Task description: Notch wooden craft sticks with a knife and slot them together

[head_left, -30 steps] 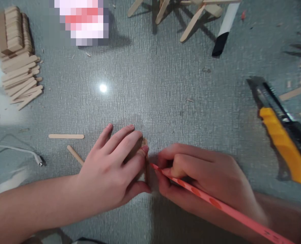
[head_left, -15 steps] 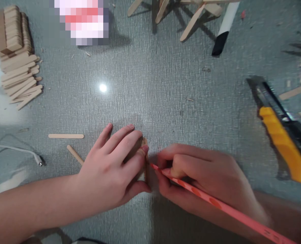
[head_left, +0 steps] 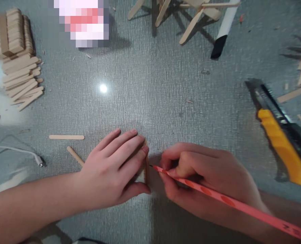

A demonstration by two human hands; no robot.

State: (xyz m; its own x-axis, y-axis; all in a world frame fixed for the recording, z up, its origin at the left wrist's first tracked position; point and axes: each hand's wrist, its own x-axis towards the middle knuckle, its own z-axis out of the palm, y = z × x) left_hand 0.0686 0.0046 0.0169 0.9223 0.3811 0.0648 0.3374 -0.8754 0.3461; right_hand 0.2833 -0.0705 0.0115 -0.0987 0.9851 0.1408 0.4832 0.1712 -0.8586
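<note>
My left hand [head_left: 114, 166] lies over a wooden stick [head_left: 146, 169] that runs up and down, its fingers spread and partly hiding it, pressing it to the table. The thumb and index fingertip rest at the stick. My right hand [head_left: 203, 179] is closed around a pink pencil [head_left: 216, 196] with orange ovals; the dark tip is just right of the stick, and a small gap seems to lie between them. Left of my left hand lie one flat craft stick [head_left: 66, 137] and another slanted stick [head_left: 75, 155], partly hidden by the hand.
A banded bundle of craft sticks [head_left: 10, 32] sits at the upper left above loose sticks [head_left: 23, 81]. A white cable [head_left: 18, 149] lies at the left. A yellow cutter [head_left: 282, 142] is at the right. At the top stands a stick structure [head_left: 191, 25] beside a white-and-black object [head_left: 223, 37].
My right hand and the pencil have shifted slightly right, and the pencil tip now shows. The fingers of my left hand have drawn a little closer together.
</note>
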